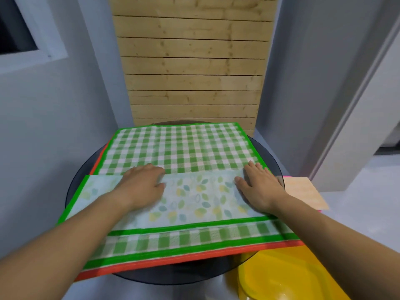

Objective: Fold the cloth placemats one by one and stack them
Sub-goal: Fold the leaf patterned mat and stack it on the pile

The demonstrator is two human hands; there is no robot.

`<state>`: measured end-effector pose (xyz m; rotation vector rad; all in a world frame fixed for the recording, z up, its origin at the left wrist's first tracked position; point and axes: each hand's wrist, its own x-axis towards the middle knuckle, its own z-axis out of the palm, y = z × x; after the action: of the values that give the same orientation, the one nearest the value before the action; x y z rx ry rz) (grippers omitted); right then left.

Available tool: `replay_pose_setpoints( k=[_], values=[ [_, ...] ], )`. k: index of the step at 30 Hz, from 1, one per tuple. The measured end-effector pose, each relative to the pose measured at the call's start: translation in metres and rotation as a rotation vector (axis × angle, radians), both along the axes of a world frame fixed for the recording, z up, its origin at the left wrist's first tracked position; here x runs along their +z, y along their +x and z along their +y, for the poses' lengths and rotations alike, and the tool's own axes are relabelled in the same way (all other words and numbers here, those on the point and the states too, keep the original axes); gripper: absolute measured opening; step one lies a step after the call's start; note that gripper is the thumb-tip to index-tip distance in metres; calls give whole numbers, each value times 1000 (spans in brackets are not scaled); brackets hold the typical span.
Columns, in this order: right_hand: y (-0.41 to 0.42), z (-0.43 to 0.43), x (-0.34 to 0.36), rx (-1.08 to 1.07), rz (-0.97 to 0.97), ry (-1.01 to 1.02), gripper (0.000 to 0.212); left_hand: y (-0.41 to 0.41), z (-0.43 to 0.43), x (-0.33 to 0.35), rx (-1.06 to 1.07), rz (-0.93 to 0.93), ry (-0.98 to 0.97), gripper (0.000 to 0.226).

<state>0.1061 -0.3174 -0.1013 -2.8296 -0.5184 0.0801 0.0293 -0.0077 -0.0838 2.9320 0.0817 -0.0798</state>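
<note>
A green-and-white checked placemat [177,146] with a green border lies on a round dark glass table [75,180]. Its near part is folded over, showing a pale leaf-print underside [194,200]. My left hand [140,182] presses flat on the left of that folded flap, fingers slightly bent at the fold edge. My right hand [257,187] lies flat on the flap's right end with fingers spread. Under the green placemat lies another with an orange-red border [173,262], its edge showing at the near and left sides.
A yellow plastic container [281,278] sits low at the near right, beside the table. A pale orange flat piece [303,191] sticks out at the right past the table rim. A wooden slat panel [192,61] stands behind the table between grey walls.
</note>
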Motion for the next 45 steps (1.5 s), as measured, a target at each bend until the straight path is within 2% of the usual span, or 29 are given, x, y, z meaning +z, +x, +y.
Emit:
replay_pose_setpoints(
  k=[2, 5, 8, 9, 13, 16, 19, 22, 26, 27, 29, 32, 34, 38, 41, 45],
  values=[
    [-7, 3, 5, 38, -17, 15, 53, 7, 6, 10, 17, 55, -45, 38],
    [-21, 14, 11, 151, 10, 64, 45, 16, 8, 17, 40, 119, -165, 14],
    [-38, 28, 21, 251, 67, 155, 21, 19, 7, 21, 67, 129, -236, 26],
    [-44, 32, 23, 273, 91, 164, 21, 19, 8, 22, 81, 127, -259, 27],
    [-58, 40, 24, 369, 77, 163, 44, 16, 17, 30, 197, 129, -363, 22],
    [-63, 46, 21, 419, 87, 195, 46, 9, 19, 36, 350, 106, -537, 19],
    [-66, 49, 20, 474, 106, 220, 40, 3, 15, 36, 581, 136, -807, 46],
    [-69, 51, 21, 497, 110, 221, 38, -7, 1, 29, 693, 216, -1034, 35],
    [-66, 47, 23, 476, 110, 194, 42, -19, -19, 14, 678, 195, -1184, 25],
    [-64, 44, 22, 477, 116, 189, 41, -22, -22, 12, 638, 158, -1174, 26],
    [-62, 38, 21, 465, 138, 189, 37, -33, -30, 12, 503, 76, -1025, 27],
    [-59, 32, 17, 466, 161, 164, 37, -55, -35, 14, 210, 15, -552, 64],
    [-62, 31, 18, 470, 137, 134, 39, -65, -35, 12, 28, 11, -265, 73],
    [-83, 31, 22, 565, -26, 221, 43, -81, -36, 2, -244, 81, -201, 61],
    [-105, 31, 20, 631, -16, 308, 38, -89, -37, -5, -299, 117, -138, 67],
    [-124, 23, 12, 713, -30, 257, 32, -96, -37, -14, -346, 197, -53, 76]
  ],
)
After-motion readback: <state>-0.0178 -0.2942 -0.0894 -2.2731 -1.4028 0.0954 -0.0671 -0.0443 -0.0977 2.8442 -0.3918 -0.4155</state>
